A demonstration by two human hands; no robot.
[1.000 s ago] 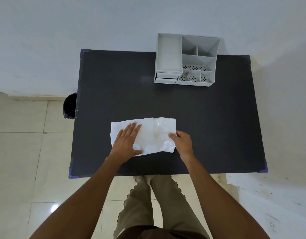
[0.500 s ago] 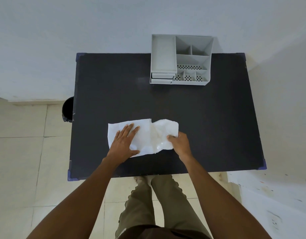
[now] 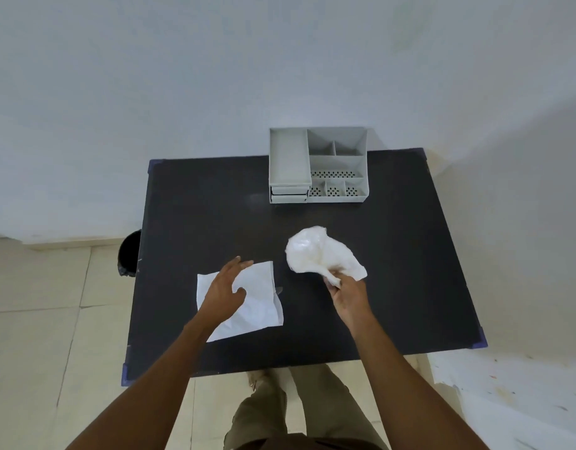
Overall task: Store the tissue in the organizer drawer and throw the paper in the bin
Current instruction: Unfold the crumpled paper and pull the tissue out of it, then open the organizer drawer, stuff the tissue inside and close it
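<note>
A soft white tissue (image 3: 319,253) hangs bunched above the black table (image 3: 215,209), pinched by my right hand (image 3: 346,295). A flat white sheet of paper (image 3: 254,303) lies on the table near its front left. My left hand (image 3: 225,289) hovers just over that paper, fingers spread, holding nothing. The grey organizer (image 3: 317,165) stands at the back edge against the wall, with small drawers (image 3: 288,193) stacked shut at its lower left. A black bin (image 3: 129,253) stands on the floor, mostly hidden by the table's left edge.
A pale wall runs behind the table. Beige floor tiles lie to the left and in front. A white paint-stained surface (image 3: 507,394) sits at the lower right. My legs stand at the table's front edge.
My right hand has pulled the tissue off the paper and lifted it to the right, bunching it. My left hand has risen off the paper. The view has tilted up.
</note>
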